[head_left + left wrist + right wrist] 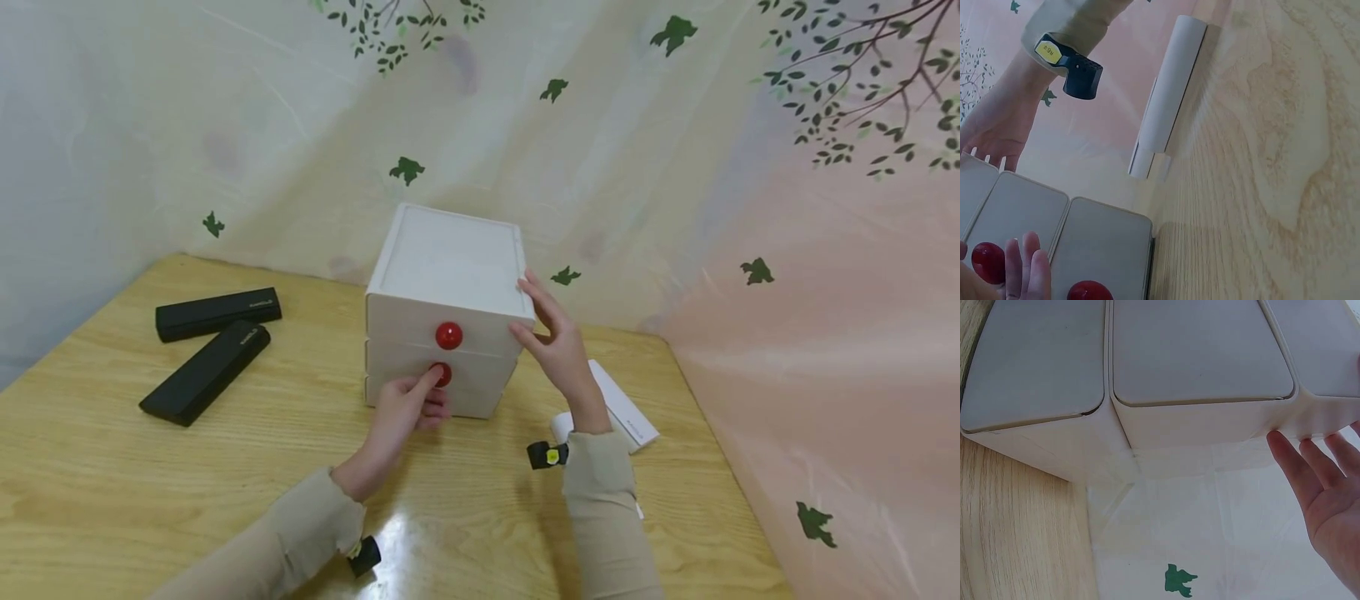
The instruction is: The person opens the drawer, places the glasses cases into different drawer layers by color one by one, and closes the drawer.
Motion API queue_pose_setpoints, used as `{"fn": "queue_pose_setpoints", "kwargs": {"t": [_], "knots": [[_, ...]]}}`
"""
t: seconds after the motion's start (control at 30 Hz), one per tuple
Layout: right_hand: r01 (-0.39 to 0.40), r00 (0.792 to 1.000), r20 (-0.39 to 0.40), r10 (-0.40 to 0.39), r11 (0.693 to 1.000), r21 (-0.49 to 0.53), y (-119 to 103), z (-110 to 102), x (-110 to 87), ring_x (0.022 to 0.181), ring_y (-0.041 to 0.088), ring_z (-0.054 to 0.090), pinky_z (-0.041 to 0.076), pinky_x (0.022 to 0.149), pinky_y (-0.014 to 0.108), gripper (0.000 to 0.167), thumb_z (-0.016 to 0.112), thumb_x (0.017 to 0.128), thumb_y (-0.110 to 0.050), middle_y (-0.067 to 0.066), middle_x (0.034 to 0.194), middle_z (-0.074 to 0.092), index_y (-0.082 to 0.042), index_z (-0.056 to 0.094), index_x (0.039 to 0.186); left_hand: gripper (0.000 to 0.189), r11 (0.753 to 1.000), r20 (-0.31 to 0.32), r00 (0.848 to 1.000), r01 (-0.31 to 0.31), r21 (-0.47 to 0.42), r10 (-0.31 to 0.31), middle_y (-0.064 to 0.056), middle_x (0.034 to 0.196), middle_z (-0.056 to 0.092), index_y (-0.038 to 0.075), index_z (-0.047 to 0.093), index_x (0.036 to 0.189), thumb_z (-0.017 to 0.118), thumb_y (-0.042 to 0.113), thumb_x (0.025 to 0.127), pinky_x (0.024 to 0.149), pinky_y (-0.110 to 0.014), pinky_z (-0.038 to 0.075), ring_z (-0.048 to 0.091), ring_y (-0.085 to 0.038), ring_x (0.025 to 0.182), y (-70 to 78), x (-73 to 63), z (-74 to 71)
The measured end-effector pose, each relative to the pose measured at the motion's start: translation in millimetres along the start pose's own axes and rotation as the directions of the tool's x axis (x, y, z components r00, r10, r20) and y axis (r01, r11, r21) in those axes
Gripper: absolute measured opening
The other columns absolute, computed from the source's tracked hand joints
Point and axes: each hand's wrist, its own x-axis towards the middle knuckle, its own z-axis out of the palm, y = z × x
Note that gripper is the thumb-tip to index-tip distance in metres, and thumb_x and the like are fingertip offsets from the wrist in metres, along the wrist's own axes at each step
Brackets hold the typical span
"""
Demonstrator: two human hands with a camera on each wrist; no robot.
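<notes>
A white drawer box [456,258] stands on the wooden table, its drawers stacked and closed. Round red knobs mark the fronts: the upper knob [448,335] is bare, while my left hand [401,412] has its thumb and fingers about the middle knob [988,262]. The lowest knob [1089,290] shows in the left wrist view; in the head view my left hand hides it. At the box's upper right, my right hand [558,350] rests spread fingertips on the side wall [1191,422], with its thumb by the front corner.
Two long black cases [217,313] lie at the left, one partly overlapping the other. Behind my right wrist are white long cases [622,408]. A leaf-printed cloth [300,125] hangs along the table's back and right edges.
</notes>
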Motion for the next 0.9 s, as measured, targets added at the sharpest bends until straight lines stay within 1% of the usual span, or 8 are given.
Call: {"fn": "queue_pose_setpoints", "kwargs": {"t": [0.1, 0.23, 0.43, 0.67, 0.77, 0.9], "knots": [[-0.004, 1.0, -0.001, 0.004, 1.0, 0.002, 0, 0, -0.2, 0.146, 0.024, 0.031, 0.048, 0.099, 0.05, 0.059, 0.062, 0.094, -0.01, -0.011, 0.161, 0.024, -0.018, 0.041, 0.148, 0.041, 1.0, -0.006, 1.0, -0.009, -0.006, 0.009, -0.001, 0.069, 0.067, -0.016, 0.063, 0.103, 0.055, 0.024, 0.099, 0.059, -0.022, 0.058, 0.064, -0.009, 0.059, -0.4, 2.3, 1.0], [-0.002, 1.0, -0.003, 0.002, 1.0, -0.001, 1, 0, 0.0, 0.146, 0.025, 0.032, 0.049, 0.099, 0.049, 0.058, 0.062, 0.094, -0.01, -0.009, 0.161, 0.025, -0.017, 0.041, 0.148, 0.038, 1.0, -0.014, 1.0, -0.023, -0.018, 0.023, -0.001, 0.068, 0.067, -0.016, 0.063, 0.104, 0.054, 0.021, 0.099, 0.059, -0.02, 0.057, 0.063, -0.008, 0.059, -2.6, 3.8, 1.6], [-0.002, 1.0, 0.005, 0.002, 1.0, -0.005, 4, -1, 0.0, 0.145, 0.027, 0.032, 0.049, 0.098, 0.049, 0.056, 0.062, 0.094, -0.011, -0.009, 0.161, 0.024, -0.017, 0.042, 0.147, 0.036, 0.999, -0.022, 0.999, -0.035, -0.024, 0.034, -0.003, 0.069, 0.069, -0.016, 0.063, 0.104, 0.055, 0.018, 0.099, 0.059, -0.02, 0.057, 0.065, -0.01, 0.06, -5.2, 2.4, 1.7], [-0.003, 1.0, 0.012, 0.003, 1.0, 0.0, 3, -1, -0.9, 0.146, 0.028, 0.032, 0.049, 0.099, 0.049, 0.057, 0.062, 0.094, -0.01, -0.003, 0.162, 0.022, -0.016, 0.042, 0.147, 0.036, 0.999, -0.029, 0.998, -0.048, -0.018, 0.047, -0.005, 0.068, 0.071, -0.017, 0.065, 0.098, 0.057, 0.019, 0.097, 0.058, -0.02, 0.057, 0.068, -0.009, 0.059, -7.5, -3.3, 0.7], [-0.011, 1.0, 0.012, 0.011, 1.0, -0.008, 3, -2, -1.0, 0.146, 0.027, 0.031, 0.048, 0.099, 0.049, 0.057, 0.062, 0.094, -0.012, -0.005, 0.162, 0.022, -0.018, 0.042, 0.147, 0.036, 0.999, -0.019, 0.999, -0.046, -0.015, 0.046, -0.005, 0.069, 0.072, -0.016, 0.065, 0.097, 0.059, 0.019, 0.097, 0.061, -0.023, 0.058, 0.069, -0.01, 0.06, -8.0, -7.2, 0.3], [-0.01, 1.0, 0.012, 0.01, 1.0, -0.019, 2, -4, -0.7, 0.146, 0.026, 0.031, 0.048, 0.1, 0.049, 0.057, 0.062, 0.095, -0.013, -0.007, 0.162, 0.022, -0.02, 0.042, 0.147, 0.035, 0.998, -0.001, 0.999, -0.052, -0.02, 0.052, -0.007, 0.073, 0.073, -0.016, 0.065, 0.1, 0.059, 0.019, 0.097, 0.065, -0.025, 0.06, 0.07, -0.011, 0.063, -8.2, -13.8, -0.2]]}}
